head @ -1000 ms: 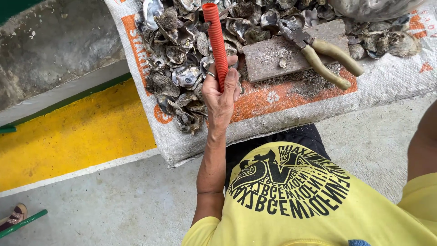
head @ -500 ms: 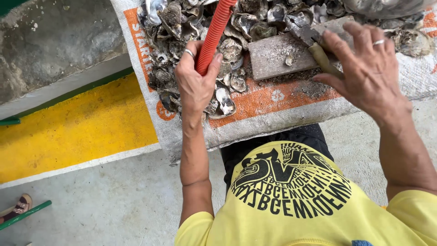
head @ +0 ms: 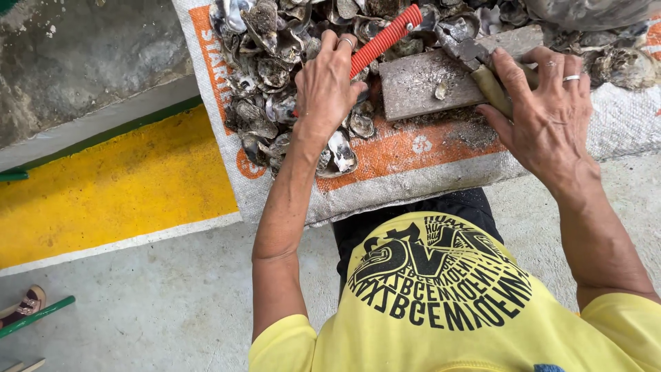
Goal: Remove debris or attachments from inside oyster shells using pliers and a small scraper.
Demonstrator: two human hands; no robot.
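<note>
My left hand (head: 327, 86) is closed around a red ribbed tool handle (head: 385, 38) that slants up to the right over a heap of grey oyster shells (head: 275, 69). My right hand (head: 547, 114) grips the pale handles of a pair of pliers (head: 475, 58), whose metal jaws lie on a weathered wooden block (head: 420, 86). A small shell piece (head: 443, 89) rests on the block by the jaws. Shells and block lie on a white woven sack with orange print (head: 413, 155).
A yellow painted strip with a white edge (head: 103, 193) borders the concrete floor (head: 138, 310) at left. A green stick (head: 34, 317) and a sandal (head: 21, 306) lie at the lower left. More shells (head: 620, 65) sit at the far right.
The left hand swung the red handle from upright to slanting right and moved toward the block. My right hand came into view and closed on the pliers' handles.
</note>
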